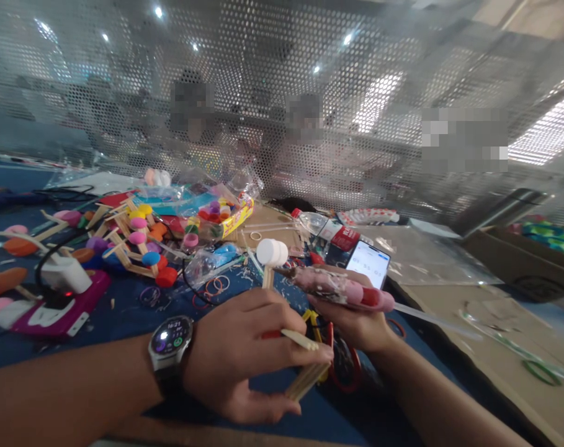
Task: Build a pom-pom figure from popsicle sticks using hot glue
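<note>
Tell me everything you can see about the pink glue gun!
The glue gun is pink, apparently plastic, with whitish, crusty smears along its front and a red patch near its back. A see-through stick pokes out behind. The right hand holds it from below, nearly level, its dark nozzle pointing left toward the wooden stick under the white round piece. Whether they touch is unclear.

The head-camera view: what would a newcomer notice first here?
Probably the pink glue gun right of centre, held in the right hand with its nozzle close to a white round piece. Next, in front, the left hand grips wooden sticks, with a lit watch at its wrist. Bright, colourful round pieces lie heaped on the left.
</note>
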Demonstrator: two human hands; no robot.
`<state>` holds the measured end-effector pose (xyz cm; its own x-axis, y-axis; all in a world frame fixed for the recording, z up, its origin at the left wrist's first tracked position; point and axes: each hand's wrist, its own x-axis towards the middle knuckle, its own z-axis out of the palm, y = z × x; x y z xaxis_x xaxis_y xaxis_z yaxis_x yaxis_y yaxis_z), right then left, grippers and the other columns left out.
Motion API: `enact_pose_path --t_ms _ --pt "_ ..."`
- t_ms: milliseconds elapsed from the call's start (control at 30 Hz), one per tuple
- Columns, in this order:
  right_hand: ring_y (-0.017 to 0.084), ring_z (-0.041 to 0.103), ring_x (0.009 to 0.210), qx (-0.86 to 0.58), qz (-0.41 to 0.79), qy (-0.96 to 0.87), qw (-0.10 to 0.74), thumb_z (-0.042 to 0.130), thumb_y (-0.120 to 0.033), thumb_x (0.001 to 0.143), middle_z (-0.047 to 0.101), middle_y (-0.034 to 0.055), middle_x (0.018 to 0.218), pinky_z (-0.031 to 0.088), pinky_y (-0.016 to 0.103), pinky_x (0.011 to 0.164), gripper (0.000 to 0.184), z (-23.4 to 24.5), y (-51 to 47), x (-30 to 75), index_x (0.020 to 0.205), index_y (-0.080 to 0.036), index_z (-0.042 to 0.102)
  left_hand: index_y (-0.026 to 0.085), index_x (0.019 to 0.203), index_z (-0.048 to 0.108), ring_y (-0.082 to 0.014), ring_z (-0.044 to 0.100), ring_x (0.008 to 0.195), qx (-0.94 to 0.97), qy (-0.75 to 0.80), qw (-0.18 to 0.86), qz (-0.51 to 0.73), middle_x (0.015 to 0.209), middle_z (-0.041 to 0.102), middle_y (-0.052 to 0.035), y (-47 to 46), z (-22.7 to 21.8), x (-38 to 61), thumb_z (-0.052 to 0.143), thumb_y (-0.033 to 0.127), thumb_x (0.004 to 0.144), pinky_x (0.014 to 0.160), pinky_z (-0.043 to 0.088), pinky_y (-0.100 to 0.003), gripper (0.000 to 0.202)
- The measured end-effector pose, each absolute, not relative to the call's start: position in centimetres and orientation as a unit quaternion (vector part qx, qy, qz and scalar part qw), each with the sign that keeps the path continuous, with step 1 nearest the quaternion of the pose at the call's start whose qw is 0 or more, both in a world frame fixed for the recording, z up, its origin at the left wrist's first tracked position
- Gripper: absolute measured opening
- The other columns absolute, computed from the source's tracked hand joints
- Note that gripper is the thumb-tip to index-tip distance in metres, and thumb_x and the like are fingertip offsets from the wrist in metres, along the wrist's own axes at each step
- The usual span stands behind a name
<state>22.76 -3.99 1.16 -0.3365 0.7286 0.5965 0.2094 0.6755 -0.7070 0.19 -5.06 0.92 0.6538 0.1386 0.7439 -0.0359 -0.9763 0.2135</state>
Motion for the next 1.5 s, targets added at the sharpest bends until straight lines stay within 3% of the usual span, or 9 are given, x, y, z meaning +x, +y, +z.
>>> enact_pose_path --t_ms 967,1233,1500 --pt "0.029 0.078 0.096 -0.349 0.258 -0.769 0.469 0.071 -0.031 0.088 0.081 0.0028 0.106 0.067 0.041 0.085 0.019 0.94 -3.96 23.06 0.104 -0.032 0.081 0.013 0.121 0.062 -0.0207 0.061 0.099 0.903 0.032 0.097 0.417 0.100 0.066 -0.0097 -5.15 0.91 0.10 0.063 0.034 0.092 0.097 0.053 -0.036 0.036" --pt "0.026 0.078 0.095 -0.319 0.242 -0.797 0.453 0.065 -0.024 0.091 0.081 0.0011 0.107 0.066 0.037 0.082 0.026 0.90 -3.95 23.19 0.110 -0.035 0.079 0.012 0.120 0.063 -0.0202 0.061 0.098 0.901 0.028 0.097 0.423 0.099 0.067 -0.0095 -5.22 0.95 0.16 0.062 0.034 0.092 0.097 0.053 -0.035 0.035" --pt "0.027 0.078 0.094 -0.327 0.241 -0.796 0.449 0.067 -0.033 0.091 0.081 0.0034 0.106 0.066 0.038 0.083 0.020 1.08 -3.95 23.12 0.105 -0.032 0.081 0.014 0.122 0.061 -0.0209 0.061 0.097 0.901 0.030 0.102 0.420 0.099 0.066 -0.0094 -5.23 0.92 0.19 0.064 0.033 0.091 0.095 0.053 -0.036 0.037"
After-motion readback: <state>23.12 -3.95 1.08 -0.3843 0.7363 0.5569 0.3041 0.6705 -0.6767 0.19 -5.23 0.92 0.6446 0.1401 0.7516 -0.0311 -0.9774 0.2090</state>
